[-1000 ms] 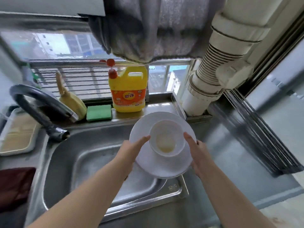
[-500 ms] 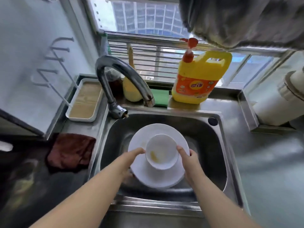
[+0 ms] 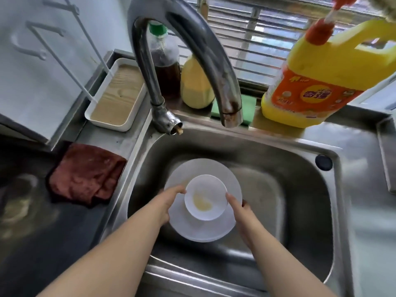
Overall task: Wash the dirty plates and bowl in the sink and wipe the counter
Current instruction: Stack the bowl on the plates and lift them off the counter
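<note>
A stack of white plates (image 3: 200,168) is held low inside the steel sink (image 3: 304,189), with a small white bowl (image 3: 205,197) on top. The bowl has a yellowish smear inside. My left hand (image 3: 168,201) grips the stack's left edge, thumb on top near the bowl. My right hand (image 3: 241,209) grips the right edge the same way. Whether the plates touch the sink floor I cannot tell.
A curved tap (image 3: 186,50) arches over the sink's back rim. A yellow detergent jug (image 3: 327,78), a green sponge (image 3: 248,108), a yellow brush (image 3: 196,86) and a dark bottle (image 3: 166,58) line the ledge. A maroon cloth (image 3: 85,172) lies on the left counter by a white tray (image 3: 116,95).
Both hands have carried the plates and bowl from above the sink's right rim leftward and down into the basin. The camera has swung left and closer.
</note>
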